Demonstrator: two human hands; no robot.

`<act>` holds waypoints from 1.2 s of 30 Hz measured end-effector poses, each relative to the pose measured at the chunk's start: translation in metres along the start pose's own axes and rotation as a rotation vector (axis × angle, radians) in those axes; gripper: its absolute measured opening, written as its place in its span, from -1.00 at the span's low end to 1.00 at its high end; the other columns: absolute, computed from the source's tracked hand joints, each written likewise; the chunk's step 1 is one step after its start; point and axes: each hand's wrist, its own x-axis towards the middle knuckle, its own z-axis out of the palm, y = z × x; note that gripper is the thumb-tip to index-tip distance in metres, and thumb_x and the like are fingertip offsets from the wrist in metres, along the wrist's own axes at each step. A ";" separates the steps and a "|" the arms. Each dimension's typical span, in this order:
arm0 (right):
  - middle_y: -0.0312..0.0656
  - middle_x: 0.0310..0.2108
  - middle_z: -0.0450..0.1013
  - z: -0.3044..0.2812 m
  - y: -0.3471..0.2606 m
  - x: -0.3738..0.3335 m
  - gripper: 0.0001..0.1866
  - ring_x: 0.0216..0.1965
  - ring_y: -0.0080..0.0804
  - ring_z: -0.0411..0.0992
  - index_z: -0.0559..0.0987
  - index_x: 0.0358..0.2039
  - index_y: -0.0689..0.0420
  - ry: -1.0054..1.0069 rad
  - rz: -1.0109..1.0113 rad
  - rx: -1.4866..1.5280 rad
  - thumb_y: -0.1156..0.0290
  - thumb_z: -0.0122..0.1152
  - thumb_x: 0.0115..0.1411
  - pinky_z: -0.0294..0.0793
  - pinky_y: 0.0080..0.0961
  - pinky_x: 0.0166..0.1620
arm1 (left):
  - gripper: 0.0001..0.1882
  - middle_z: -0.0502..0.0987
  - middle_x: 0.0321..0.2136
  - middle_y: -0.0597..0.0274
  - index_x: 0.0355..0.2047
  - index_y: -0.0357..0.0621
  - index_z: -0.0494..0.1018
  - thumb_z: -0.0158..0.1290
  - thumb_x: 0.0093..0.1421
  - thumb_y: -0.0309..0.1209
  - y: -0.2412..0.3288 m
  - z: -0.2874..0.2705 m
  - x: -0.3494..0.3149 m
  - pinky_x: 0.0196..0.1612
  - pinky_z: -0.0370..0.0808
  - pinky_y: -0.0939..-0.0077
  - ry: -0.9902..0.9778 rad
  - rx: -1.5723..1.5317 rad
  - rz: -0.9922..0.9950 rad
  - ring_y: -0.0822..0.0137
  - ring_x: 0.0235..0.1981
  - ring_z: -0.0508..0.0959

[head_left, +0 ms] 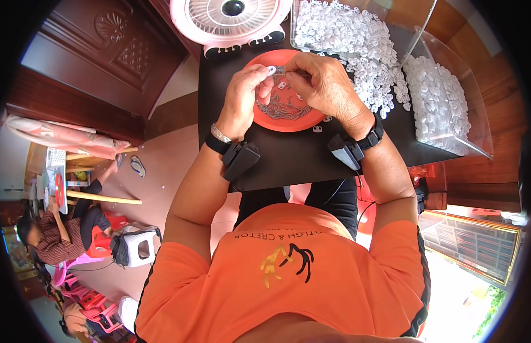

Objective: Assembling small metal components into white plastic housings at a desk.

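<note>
My left hand (245, 94) is closed, pinching a small white plastic piece with holes (271, 70) between thumb and forefinger. My right hand (328, 86) is closed as well, its thumb and forefinger pressed together just beside that piece. A thin sliver shows at the right fingertips, too small to name. Both hands are above a round orange-red plate (285, 126), which holds many small grey metal pins (283, 110) and a few white pieces (282, 86). Another white piece (317, 129) lies on the dark table (294, 163), near the plate's front rim.
Loose white pieces (377, 86) spread right of the plate. Behind them stands a clear bin (339, 28) full of more; another clear bin (439, 103) is at the right. A pink fan (231, 23) stands at the back left. Far left, a person (59, 237) sits at another table.
</note>
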 end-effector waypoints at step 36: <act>-0.19 -0.55 0.48 0.003 0.005 -0.001 -0.95 -0.51 -0.36 0.48 0.51 -0.43 0.15 -0.168 0.043 0.297 0.47 0.13 0.08 0.44 -0.50 -0.40 | -0.76 0.30 -0.62 0.38 -0.47 -0.20 0.39 -0.11 0.21 -0.31 0.000 -0.003 0.000 -0.52 0.26 0.64 -0.071 0.066 -0.046 0.54 -0.61 0.28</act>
